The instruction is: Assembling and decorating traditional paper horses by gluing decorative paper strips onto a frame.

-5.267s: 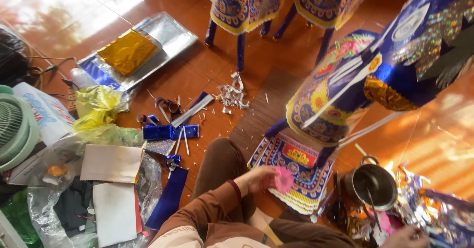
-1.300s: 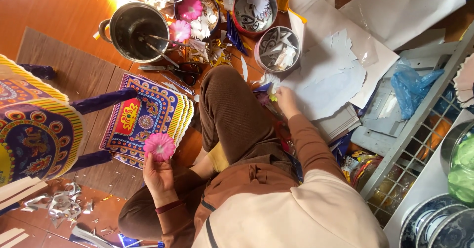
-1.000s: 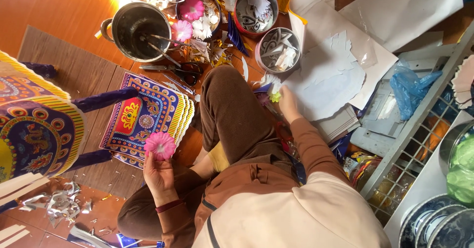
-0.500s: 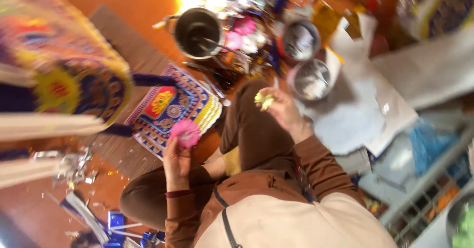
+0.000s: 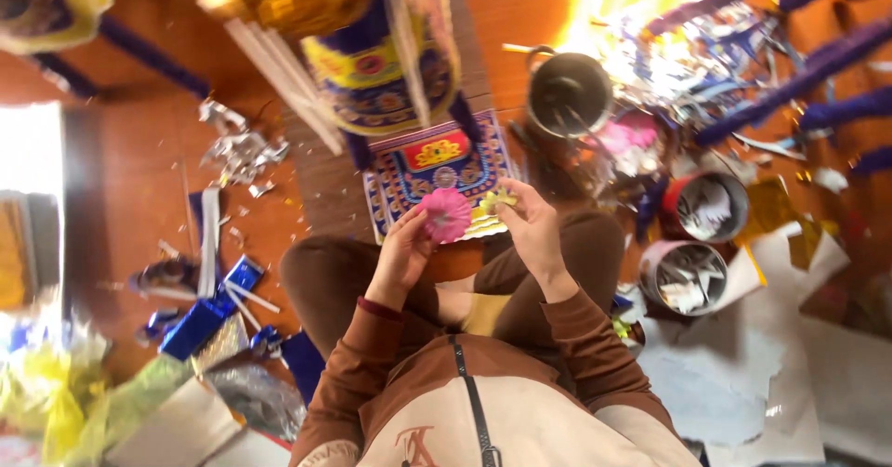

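Floor: polished red-brown boards (image 5: 139,235), littered with foil scraps and paper offcuts; the person sits on it, knees drawn up.
Large decorated paper structure: blue, gold and purple body (image 5: 381,67) standing at the far edge of the view, just beyond the knees.
Patterned paper panel: blue and red sheet (image 5: 437,165) lying flat on the floor below that structure.
Metal pot: grey pot (image 5: 569,95) to the right of the panel, with two round tins of paper cuttings (image 5: 692,244) near it.
Change: half a second ago the hands were apart, the right hand near the tins; now both meet over the lap.
Left hand (image 5: 401,253): fingers closed around the pink paper flower (image 5: 447,214), held up in front of the panel.
Right hand (image 5: 534,230): fingertips pinching a small yellow paper piece (image 5: 495,200), brought just beside the flower, close to touching.
Meaning: judged as a joining step, yellow piece to pink flower.
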